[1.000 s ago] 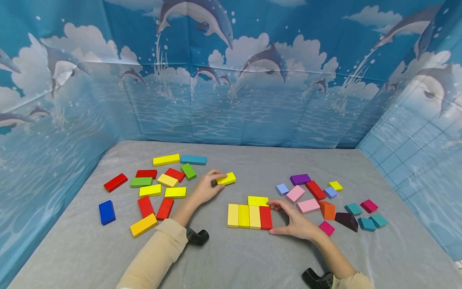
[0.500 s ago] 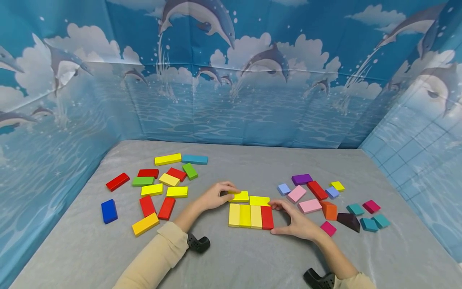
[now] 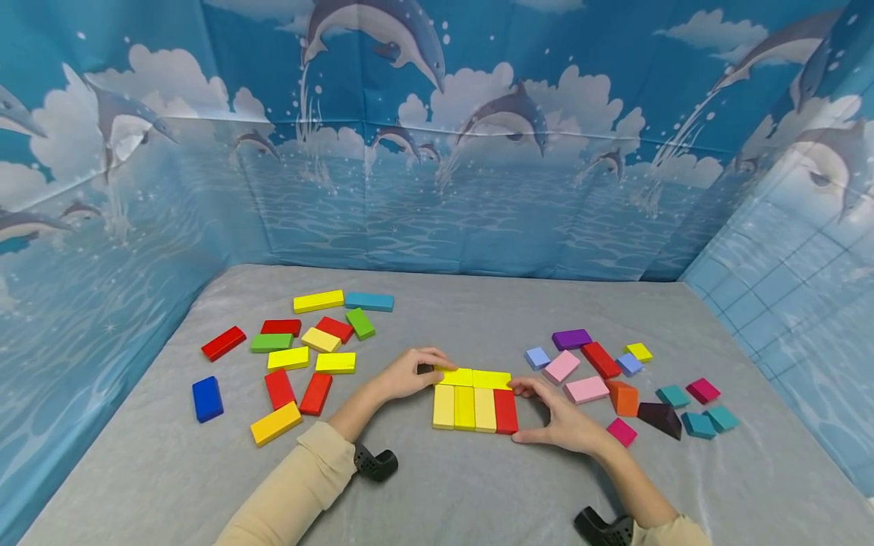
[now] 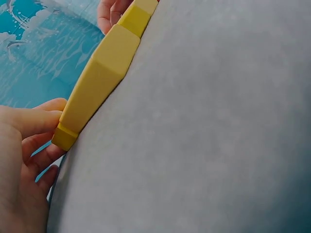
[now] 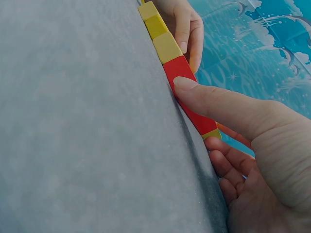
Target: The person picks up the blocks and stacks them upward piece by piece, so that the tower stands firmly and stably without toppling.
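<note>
My left hand (image 3: 408, 373) pinches a yellow block (image 3: 457, 377) at its left end. That block lies flat, end to end with a second yellow block (image 3: 492, 380), behind a row of upright-lying blocks: pale yellow (image 3: 444, 407), yellow (image 3: 464, 409), pale yellow (image 3: 485, 410) and a red block (image 3: 506, 412) on the right. My right hand (image 3: 567, 426) holds the right side of the group. In the right wrist view its thumb is on the red block (image 5: 194, 104), and its fingertips touch the yellow block (image 5: 212, 134) behind.
Loose red, green, yellow and blue blocks (image 3: 207, 399) lie on the grey cloth (image 3: 437, 493) to the left. Pink, purple, orange (image 3: 620, 397), teal and dark blocks lie to the right. A dolphin-print curtain (image 3: 437, 205) encloses the back and sides.
My left hand has brought the yellow block right and nearer, up against the other yellow block and the row's back edge. The right hand has stayed at the group's right side.
</note>
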`<state>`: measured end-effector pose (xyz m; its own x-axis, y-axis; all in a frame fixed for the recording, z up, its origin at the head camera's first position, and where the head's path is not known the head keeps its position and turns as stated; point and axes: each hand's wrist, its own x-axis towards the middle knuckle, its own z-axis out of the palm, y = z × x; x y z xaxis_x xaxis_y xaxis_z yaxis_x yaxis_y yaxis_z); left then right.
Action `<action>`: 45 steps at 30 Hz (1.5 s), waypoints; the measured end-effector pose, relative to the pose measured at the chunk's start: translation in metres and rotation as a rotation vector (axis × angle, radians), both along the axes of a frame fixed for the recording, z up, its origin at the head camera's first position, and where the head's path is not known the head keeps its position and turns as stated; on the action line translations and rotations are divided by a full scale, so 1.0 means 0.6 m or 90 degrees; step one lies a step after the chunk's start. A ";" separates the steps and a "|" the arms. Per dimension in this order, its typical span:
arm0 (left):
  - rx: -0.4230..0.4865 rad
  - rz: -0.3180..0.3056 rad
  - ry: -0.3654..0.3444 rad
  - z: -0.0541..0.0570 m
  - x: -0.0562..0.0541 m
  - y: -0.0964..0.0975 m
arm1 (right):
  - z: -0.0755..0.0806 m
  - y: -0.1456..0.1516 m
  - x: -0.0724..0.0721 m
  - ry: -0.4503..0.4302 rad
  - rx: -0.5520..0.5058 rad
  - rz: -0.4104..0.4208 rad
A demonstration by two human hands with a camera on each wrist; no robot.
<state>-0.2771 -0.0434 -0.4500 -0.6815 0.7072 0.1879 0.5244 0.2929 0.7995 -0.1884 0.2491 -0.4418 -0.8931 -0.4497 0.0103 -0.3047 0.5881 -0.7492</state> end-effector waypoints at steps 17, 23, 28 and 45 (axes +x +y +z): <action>0.017 -0.006 -0.007 -0.006 0.001 0.001 | 0.000 -0.003 0.000 0.004 0.009 -0.005; 0.012 0.014 0.006 0.007 0.009 -0.023 | 0.001 -0.004 -0.001 -0.005 0.011 -0.008; 0.010 0.092 0.046 0.024 0.020 -0.087 | 0.001 -0.005 0.000 -0.011 0.012 -0.014; -0.108 0.319 0.160 0.013 0.042 -0.240 | 0.001 -0.004 0.001 -0.007 0.014 -0.019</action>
